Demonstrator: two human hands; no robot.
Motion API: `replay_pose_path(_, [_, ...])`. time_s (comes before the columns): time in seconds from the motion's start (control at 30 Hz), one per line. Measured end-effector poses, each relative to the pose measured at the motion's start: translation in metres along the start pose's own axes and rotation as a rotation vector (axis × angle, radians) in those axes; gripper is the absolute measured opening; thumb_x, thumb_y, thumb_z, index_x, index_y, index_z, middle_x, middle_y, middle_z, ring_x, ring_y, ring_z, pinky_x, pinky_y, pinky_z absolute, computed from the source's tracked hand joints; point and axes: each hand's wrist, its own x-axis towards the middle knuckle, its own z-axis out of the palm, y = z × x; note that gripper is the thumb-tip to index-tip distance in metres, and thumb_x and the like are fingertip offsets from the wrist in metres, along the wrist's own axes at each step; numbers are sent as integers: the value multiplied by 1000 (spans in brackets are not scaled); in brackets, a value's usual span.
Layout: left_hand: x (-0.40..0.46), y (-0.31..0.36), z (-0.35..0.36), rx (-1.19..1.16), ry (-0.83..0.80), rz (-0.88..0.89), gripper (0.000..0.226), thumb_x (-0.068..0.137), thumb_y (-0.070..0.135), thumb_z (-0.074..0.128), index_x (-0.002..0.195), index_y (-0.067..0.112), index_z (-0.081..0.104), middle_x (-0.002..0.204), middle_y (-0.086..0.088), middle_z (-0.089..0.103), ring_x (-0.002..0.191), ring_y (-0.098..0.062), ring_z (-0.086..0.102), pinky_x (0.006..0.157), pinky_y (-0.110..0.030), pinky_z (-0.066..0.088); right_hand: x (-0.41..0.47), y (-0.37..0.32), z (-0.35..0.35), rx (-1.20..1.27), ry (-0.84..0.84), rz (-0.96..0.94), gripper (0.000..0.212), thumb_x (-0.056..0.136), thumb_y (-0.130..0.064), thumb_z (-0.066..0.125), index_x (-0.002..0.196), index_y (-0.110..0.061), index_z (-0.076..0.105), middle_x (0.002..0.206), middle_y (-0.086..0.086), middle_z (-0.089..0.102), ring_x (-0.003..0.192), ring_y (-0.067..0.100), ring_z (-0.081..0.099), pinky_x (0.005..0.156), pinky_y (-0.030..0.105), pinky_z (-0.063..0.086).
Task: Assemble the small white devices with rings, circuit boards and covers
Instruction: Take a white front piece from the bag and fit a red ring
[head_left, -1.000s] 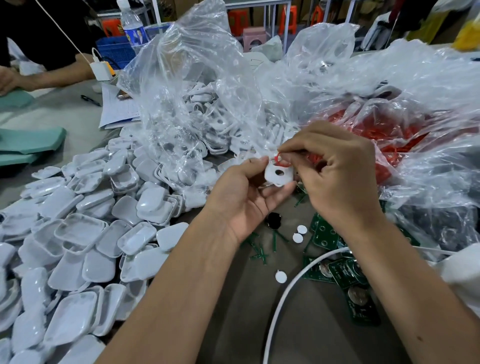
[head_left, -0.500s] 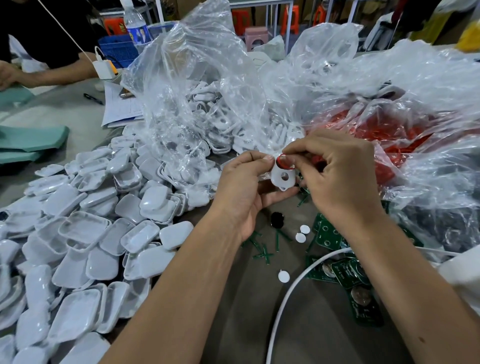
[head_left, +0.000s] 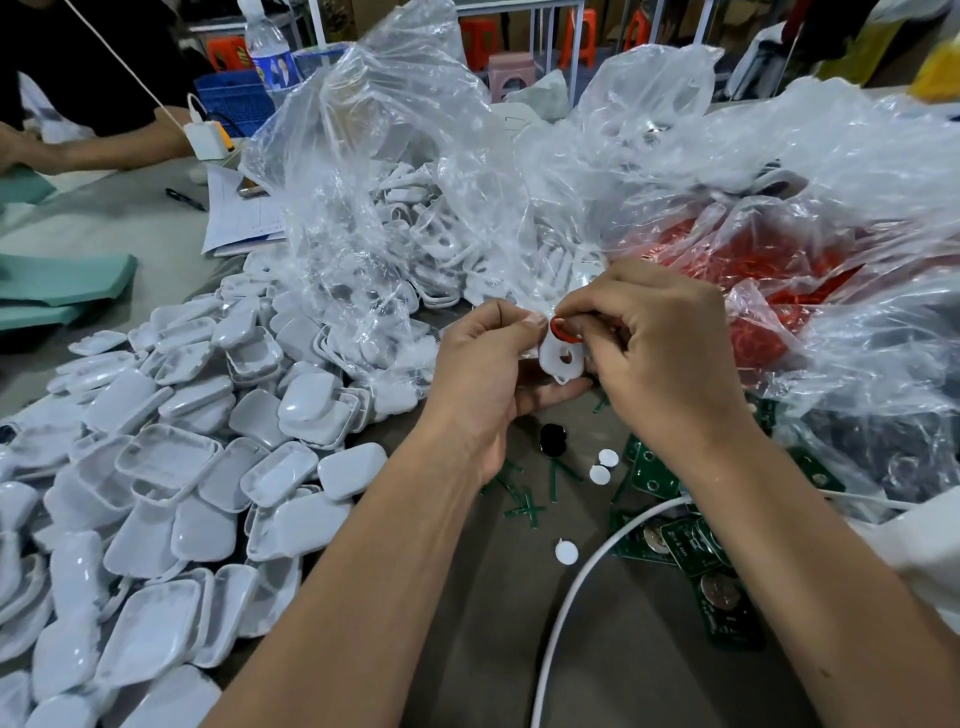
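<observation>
**Inspector A:** State of the two hands?

**Inspector B:** The left hand (head_left: 485, 376) has its fingers curled under and beside a small white plastic device shell (head_left: 560, 358) with a round hole in its face; that grip is closed on the shell. The right hand (head_left: 660, 353) pinches a thin red rubber ring (head_left: 562, 331) between thumb and forefinger, with the ring touching the shell's upper edge. Whether the ring is seated, I cannot tell.

**Inspector A:** Where is the shell?

**Inspector B:** Held above the middle of the grey bench (head_left: 639, 660), clear of the surface.

**Inspector A:** Stock on the bench?

**Inspector B:** A heap of white rounded-rectangle plastic covers (head_left: 171, 483) spreads toward the left edge. A clear plastic bag of white frame parts (head_left: 395, 228) lies toward the far edge, with a clear bag of red rings (head_left: 769, 275) to its right. Green circuit boards (head_left: 691, 540) lie near the right edge, partly under the right forearm. Small white round discs (head_left: 598, 474) and green offcut strips (head_left: 524, 499) lie between the forearms, just beside a glossy black round part (head_left: 552, 439). A white cable (head_left: 566, 613) curves to the near edge.
</observation>
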Motion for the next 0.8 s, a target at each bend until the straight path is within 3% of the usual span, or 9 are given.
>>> replay_pose_path(0.23, [-4, 1, 1, 63, 18, 35, 10, 100, 7, 62, 91, 1, 62, 88, -17, 72, 72, -21, 73, 69, -40, 64, 0, -2, 1, -26, 16, 23, 16, 89, 5, 72, 95, -6, 82, 87, 6, 73, 78, 18, 67, 74, 31, 54])
replay_pose_path(0.33, [-7, 1, 2, 133, 35, 79, 19, 92, 6, 74, 100, -6, 62, 86, -19, 69, 70, -20, 72, 71, -39, 64, 0, -3, 1, -36, 18, 38, 15, 88, 4, 71, 93, -6, 81, 86, 7, 73, 78, 19, 67, 73, 35, 56])
replay_pose_path(0.47, [-8, -1, 4, 171, 64, 120, 21, 87, 0, 78, 98, -8, 61, 72, -15, 67, 59, -16, 68, 60, -27, 59, -1, -3, 4, -34, 42, 74, 14, 82, 5, 74, 87, -7, 80, 83, 3, 72, 76, 15, 64, 72, 27, 53])
replay_pose_path(0.6, [-7, -5, 7, 208, 69, 149, 4, 92, -1, 71, 90, -5, 69, 72, -15, 69, 58, -16, 65, 62, -28, 59, -1, -1, 4, 2, 63, 106, 11, 79, 1, 76, 83, -9, 79, 78, -1, 69, 70, 11, 61, 67, 24, 52])
replay_pose_path(0.8, [-4, -6, 5, 209, 37, 115, 7, 95, -1, 66, 91, 0, 72, 76, -12, 71, 62, -16, 67, 67, -29, 60, -1, -1, 2, 162, 74, 234, 12, 83, -4, 80, 87, -15, 81, 75, -7, 72, 64, 5, 68, 64, 12, 52])
